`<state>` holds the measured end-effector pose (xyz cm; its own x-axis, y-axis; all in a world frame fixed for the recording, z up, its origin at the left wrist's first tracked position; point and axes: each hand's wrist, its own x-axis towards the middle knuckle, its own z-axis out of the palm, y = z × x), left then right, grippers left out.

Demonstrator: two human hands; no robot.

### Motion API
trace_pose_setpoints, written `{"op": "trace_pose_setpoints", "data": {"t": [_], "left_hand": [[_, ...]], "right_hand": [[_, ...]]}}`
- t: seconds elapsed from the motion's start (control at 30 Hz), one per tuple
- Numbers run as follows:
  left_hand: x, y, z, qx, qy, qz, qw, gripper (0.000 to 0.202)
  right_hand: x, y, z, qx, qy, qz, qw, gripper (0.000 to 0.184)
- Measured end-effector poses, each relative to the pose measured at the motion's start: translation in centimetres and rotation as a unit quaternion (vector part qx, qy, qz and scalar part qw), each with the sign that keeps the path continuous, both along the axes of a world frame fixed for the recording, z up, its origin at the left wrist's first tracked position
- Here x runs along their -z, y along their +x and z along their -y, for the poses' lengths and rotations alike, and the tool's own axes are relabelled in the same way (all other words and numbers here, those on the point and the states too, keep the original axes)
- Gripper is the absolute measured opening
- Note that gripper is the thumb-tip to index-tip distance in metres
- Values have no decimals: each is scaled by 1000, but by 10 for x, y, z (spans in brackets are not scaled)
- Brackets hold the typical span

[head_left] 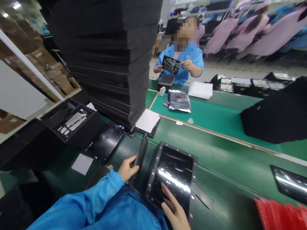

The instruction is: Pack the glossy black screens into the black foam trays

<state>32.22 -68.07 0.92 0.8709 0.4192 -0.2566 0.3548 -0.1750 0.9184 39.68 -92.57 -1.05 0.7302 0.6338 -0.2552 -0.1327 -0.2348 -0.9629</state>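
Observation:
A glossy black panel [176, 174] with a studded frame lies tilted at the near edge of the green belt. My right hand [174, 207] rests on its lower edge, fingers stretched flat over the shiny face. My left hand [128, 167], in a blue sleeve, is closed around the lower end of a thin dark flat piece [142, 151] that stands on edge just left of the panel.
A tall stack of black foam sheets [107, 57] rises at left. A black tray with parts [72, 119], a black plate [106, 142] and white papers [148, 120] lie beside it. Across the belt a person in blue [182, 60] holds a dark sheet. Red pieces [280, 214] sit bottom right.

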Motion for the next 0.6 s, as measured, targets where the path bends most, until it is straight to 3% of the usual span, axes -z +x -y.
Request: {"op": "trace_pose_setpoints", "data": {"t": [0.03, 0.1, 0.17, 0.2, 0.37, 0.5, 0.6], "left_hand": [[-14, -3, 23, 54, 51, 27, 997, 56], [-37, -7, 70, 192, 163, 53, 966, 58], [-50, -9, 108, 292, 244, 32, 924, 58], [-52, -8, 121, 315, 271, 14, 910, 58], [-46, -4, 142, 308, 312, -80, 895, 63], [-38, -2, 146, 294, 303, -85, 902, 69], [-28, -2, 152, 288, 292, -79, 908, 72]], "right_hand": [[-2, 4, -8, 26, 45, -46, 998, 53], [-2, 9, -20, 108, 62, -85, 989, 55], [0, 15, -21, 159, 69, -90, 981, 54], [2, 19, -17, 170, 71, -89, 979, 54], [13, 46, 11, 193, 51, -88, 976, 57], [14, 65, 30, 196, 29, -131, 971, 56], [8, 73, 64, 246, 28, -153, 957, 50]]}}
